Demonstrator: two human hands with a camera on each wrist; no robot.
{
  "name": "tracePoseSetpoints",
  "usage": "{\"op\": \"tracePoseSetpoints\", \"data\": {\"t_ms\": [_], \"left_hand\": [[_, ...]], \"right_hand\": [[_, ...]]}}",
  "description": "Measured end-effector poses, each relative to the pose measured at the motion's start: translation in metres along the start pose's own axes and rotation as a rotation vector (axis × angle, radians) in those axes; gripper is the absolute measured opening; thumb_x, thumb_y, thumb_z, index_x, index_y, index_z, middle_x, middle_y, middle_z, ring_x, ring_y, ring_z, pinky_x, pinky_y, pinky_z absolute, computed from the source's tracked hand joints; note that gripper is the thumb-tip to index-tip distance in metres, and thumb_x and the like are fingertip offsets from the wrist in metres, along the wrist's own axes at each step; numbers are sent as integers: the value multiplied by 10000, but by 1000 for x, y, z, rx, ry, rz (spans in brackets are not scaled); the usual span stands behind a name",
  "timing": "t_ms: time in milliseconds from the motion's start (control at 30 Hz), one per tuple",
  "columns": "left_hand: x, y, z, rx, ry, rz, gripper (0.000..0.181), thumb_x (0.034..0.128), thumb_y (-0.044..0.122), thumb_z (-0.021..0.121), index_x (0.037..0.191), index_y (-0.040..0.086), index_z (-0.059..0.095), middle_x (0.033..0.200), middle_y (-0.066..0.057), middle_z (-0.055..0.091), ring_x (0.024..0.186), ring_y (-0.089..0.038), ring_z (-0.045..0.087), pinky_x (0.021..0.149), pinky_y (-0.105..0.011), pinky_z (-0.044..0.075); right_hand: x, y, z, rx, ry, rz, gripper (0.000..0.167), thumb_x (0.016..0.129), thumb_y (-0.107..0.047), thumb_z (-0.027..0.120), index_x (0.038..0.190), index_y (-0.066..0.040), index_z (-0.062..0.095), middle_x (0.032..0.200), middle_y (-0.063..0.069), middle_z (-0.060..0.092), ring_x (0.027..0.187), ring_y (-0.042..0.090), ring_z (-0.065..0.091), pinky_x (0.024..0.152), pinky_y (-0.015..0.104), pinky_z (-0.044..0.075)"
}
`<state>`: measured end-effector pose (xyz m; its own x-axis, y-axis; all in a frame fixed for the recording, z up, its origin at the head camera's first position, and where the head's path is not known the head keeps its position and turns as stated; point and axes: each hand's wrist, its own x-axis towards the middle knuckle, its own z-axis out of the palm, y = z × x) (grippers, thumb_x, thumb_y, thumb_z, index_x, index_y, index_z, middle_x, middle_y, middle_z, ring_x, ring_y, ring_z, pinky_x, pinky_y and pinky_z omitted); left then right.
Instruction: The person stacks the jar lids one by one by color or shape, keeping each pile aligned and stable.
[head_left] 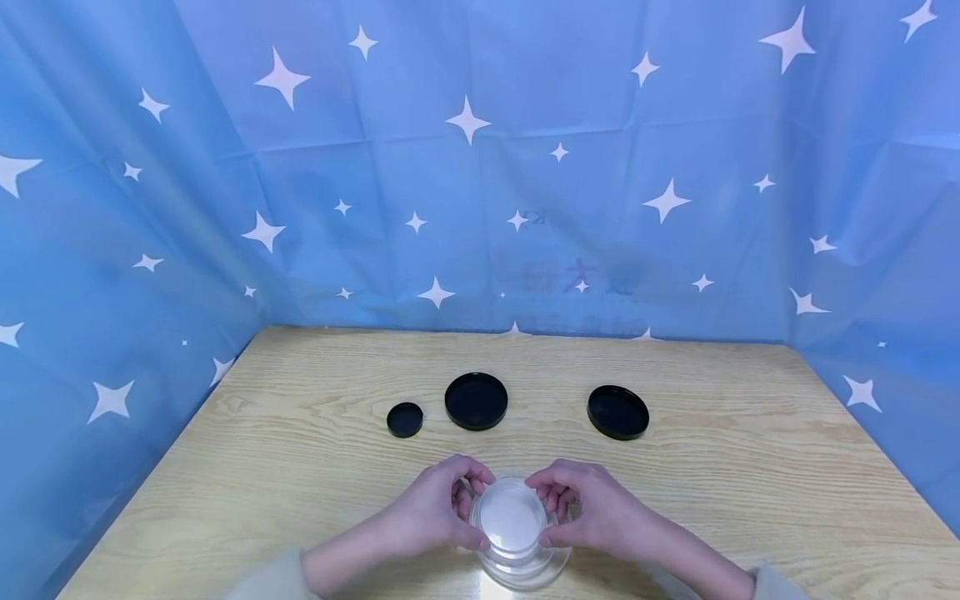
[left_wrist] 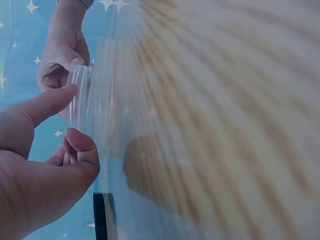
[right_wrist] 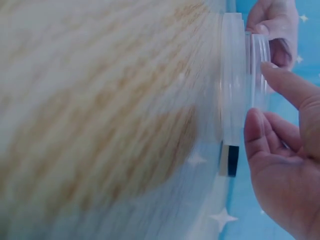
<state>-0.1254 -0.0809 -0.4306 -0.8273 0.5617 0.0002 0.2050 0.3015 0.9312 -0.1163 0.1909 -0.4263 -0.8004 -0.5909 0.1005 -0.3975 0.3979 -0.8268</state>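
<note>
A stack of clear round shallow dishes stands at the table's near side, with a smaller dish [head_left: 512, 518] on top of wider ones [head_left: 528, 577]. My left hand [head_left: 438, 510] holds the small top dish from the left, its thumb [left_wrist: 67, 95] on the side near me. From the right my right hand [head_left: 592, 510] holds the same dish, its thumb [right_wrist: 280, 77] against the rim. The fingers of both hands curl round towards its far side. In both wrist views the layered rims of the wider dishes [left_wrist: 105, 95] show beneath it.
Behind the hands lie a small black round dish [head_left: 405, 420], a larger black dish [head_left: 476, 402] and another black dish [head_left: 618, 412] to the right. A blue cloth [head_left: 465, 208] with white stars hangs behind and beside the wooden table [head_left: 300, 433].
</note>
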Motion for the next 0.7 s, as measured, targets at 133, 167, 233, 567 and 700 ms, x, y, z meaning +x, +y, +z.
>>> {"op": "tracePoseSetpoints", "data": {"t_ms": [133,167,233,567,700], "left_hand": [[1,0,0,17,-5,-3,593,627,-50,907,1149,55,645,978,-13,565,727,-80,531,626,-191,455],[1,-1,0,19,-7,-4,589,628,-48,904,1147,56,645,982,-12,566,726,-75,532,628,-189,457],[1,-1,0,17,-9,-3,589,626,-50,899,1147,53,645,989,-15,564,724,-69,532,628,-188,458],[2,-2,0,-18,-1,-10,614,622,-65,898,1171,38,645,1015,-38,564,731,-89,524,624,-192,453],[3,-1,-1,-51,8,0,641,628,-88,891,1202,19,628,1024,-50,559,731,-107,527,601,-200,457]], "right_hand": [[0,0,0,-17,0,-7,506,763,-154,909,1201,-29,688,972,-42,626,826,74,615,710,265,568],[0,0,0,-24,-1,-7,507,760,-149,910,1200,-30,688,971,-44,625,825,71,614,710,264,567],[1,-1,-1,-39,-6,-7,512,757,-144,912,1203,-34,687,973,-48,624,825,65,611,714,263,565],[-1,4,-7,-37,27,13,562,752,-166,917,1238,-17,678,984,-32,633,845,85,614,751,268,566],[2,6,-10,-39,39,-18,547,769,-165,909,1234,4,675,986,-15,642,843,91,615,750,271,573]]}}
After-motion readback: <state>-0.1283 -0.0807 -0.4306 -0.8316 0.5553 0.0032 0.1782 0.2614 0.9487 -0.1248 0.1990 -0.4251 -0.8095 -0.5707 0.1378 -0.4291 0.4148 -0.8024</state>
